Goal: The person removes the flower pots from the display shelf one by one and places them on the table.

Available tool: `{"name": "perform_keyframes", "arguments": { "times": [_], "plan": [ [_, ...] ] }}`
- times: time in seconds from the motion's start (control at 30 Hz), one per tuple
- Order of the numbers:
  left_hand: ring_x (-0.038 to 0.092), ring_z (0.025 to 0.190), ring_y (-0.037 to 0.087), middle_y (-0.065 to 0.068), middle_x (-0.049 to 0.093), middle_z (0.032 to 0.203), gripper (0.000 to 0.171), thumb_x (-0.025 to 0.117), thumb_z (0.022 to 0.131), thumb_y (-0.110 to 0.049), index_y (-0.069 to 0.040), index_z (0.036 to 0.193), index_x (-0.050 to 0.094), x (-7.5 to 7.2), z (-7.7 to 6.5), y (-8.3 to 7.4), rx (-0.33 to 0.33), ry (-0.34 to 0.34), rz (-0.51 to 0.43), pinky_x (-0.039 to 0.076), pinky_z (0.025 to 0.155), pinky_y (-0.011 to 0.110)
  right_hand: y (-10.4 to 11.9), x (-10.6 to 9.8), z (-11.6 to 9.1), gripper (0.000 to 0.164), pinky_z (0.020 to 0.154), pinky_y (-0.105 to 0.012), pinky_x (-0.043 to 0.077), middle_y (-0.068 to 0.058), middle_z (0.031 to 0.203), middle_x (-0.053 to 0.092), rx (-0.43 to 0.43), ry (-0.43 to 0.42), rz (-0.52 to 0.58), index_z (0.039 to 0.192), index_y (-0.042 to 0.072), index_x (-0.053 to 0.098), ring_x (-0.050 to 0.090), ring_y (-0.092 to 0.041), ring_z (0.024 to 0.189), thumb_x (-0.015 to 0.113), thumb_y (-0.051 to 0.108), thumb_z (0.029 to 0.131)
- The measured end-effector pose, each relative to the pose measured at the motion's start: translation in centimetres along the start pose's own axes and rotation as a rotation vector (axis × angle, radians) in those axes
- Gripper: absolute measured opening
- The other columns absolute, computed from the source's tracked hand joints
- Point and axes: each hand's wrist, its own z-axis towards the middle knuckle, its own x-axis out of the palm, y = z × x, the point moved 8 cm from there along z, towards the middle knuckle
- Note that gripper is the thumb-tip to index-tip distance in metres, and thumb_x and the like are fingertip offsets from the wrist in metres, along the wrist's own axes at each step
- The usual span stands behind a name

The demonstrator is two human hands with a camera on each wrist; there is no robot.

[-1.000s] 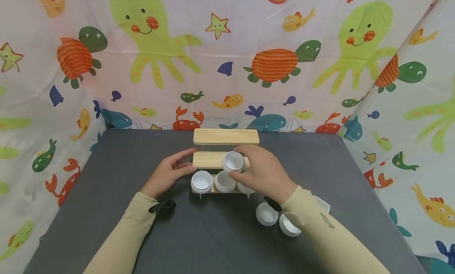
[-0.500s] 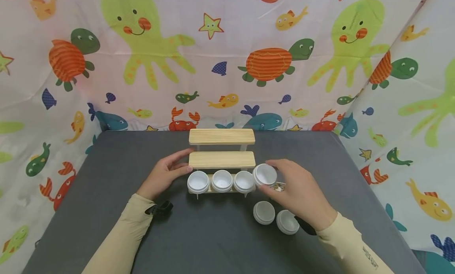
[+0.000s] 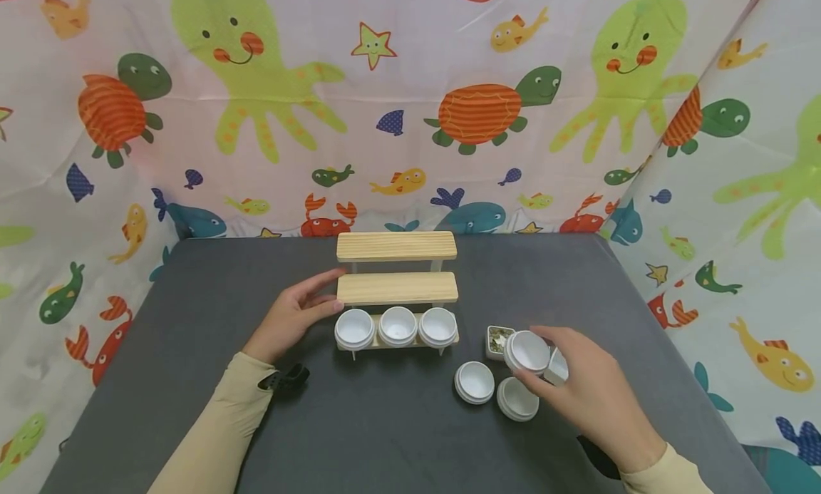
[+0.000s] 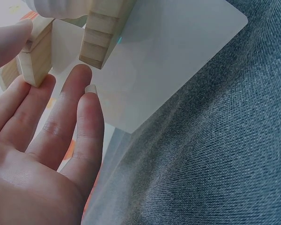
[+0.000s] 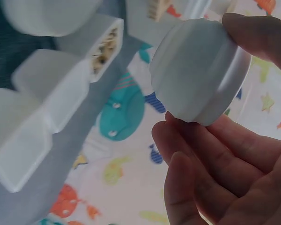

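In the head view a three-tier stand has wooden shelves on clear supports. My left hand (image 3: 293, 316) holds the left end of its middle shelf (image 3: 398, 289), thumb at the front edge and fingers toward the back. The left wrist view shows the fingertips (image 4: 49, 82) against that shelf's end (image 4: 36, 63). My right hand (image 3: 586, 390) grips a small white round pot (image 3: 527, 351) between thumb and fingers, above the table to the right of the stand. Several similar pots are about: a row of white pots (image 3: 398, 327) on the lowest shelf, and two pots (image 3: 474, 382) on the table.
A small square white container (image 3: 499, 342) with gold and brown bits inside stands right of the stand. Another square white container (image 3: 556, 368) is partly hidden by my right hand. The top shelf (image 3: 396, 246) is bare. A sea-animal curtain (image 3: 276, 123) borders the grey table (image 3: 269, 423).
My right hand has carried the round pot from over the stand's lower shelves to the right, over the square containers. The left hand stays at the middle shelf. The view has shifted slightly.
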Motion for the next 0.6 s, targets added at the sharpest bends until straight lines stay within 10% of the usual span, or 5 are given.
{"name": "perform_keyframes", "arguments": {
  "times": [0.6],
  "plan": [
    [0.07, 0.132, 0.019, -0.002, 0.052, 0.167, 0.064, 0.079, 0.101, -0.029, -0.029, 0.16, 0.054, 0.3, -0.1, -0.3, 0.02, 0.007, 0.008, 0.055, 0.105, 0.019, -7.1, 2.5, -6.4, 0.08, 0.093, -0.064, 0.058, -0.021, 0.133, 0.072, 0.241, 0.073, -0.044, 0.138, 0.008, 0.068, 0.071, -0.041, 0.116, 0.089, 0.062, 0.083]
  ]
}}
